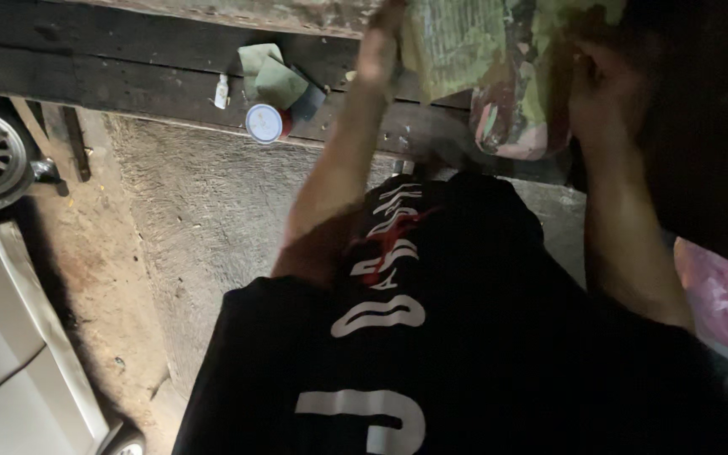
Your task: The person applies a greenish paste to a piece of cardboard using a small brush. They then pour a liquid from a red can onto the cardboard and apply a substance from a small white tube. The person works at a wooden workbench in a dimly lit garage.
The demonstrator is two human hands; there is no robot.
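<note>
Black shirt [465,337] closest below me. Both my hands raised at dark bench [128,76]: left hand [381,42] and right hand [600,93] grip green patterned cloth bundle [499,76] from either side; round tin [264,123] left of bundle.

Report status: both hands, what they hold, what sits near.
Left hand and right hand both up on a green patterned cloth bundle. Bundle over dark wooden bench. Small round tin and folded green paper beside.

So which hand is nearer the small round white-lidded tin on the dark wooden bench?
Left. The left hand grips the green patterned cloth just right of the tin; the right hand is farther right, across the cloth.
</note>
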